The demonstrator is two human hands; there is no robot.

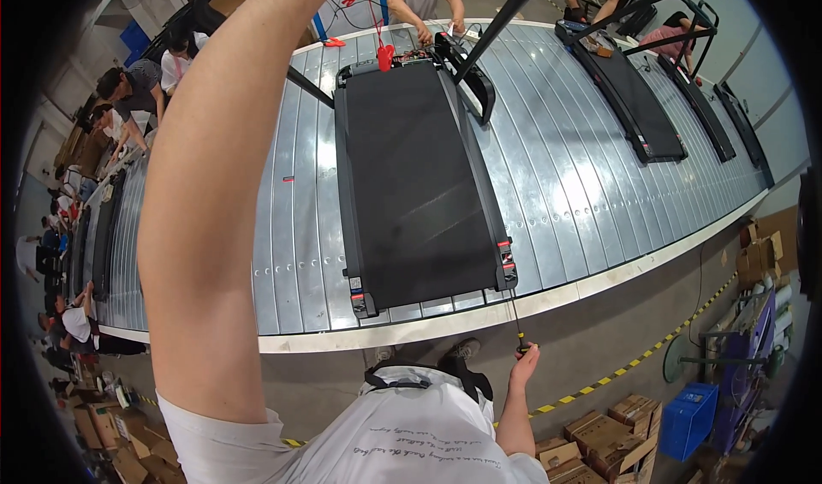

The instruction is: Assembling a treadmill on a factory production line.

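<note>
Held low beside the body, the right hand [524,362] is closed in a pinch around the handle of a long thin tool [515,319], probably a screwdriver, whose shaft points up toward the near right corner of the black treadmill [411,184]. The left hand is not seen: only the left arm [214,184] is shown, raised up and forward out of the top of the picture, so whether that hand is spread or closed cannot be told. The treadmill is laid flat on the grey slatted conveyor [556,184], directly in front of the person, with its near end at the conveyor's edge. As far as can be judged, the belt and both side rails are already fitted, and the two rear end caps [507,265] with red marks are in place. At the far end, wiring and a red coiled cord [377,21] are seen loose, so that end is judged unfinished. The tool tip is not on any fastener, and no fastening at the near corner is under way. More treadmills [634,98] lie further along the line to the right.
</note>
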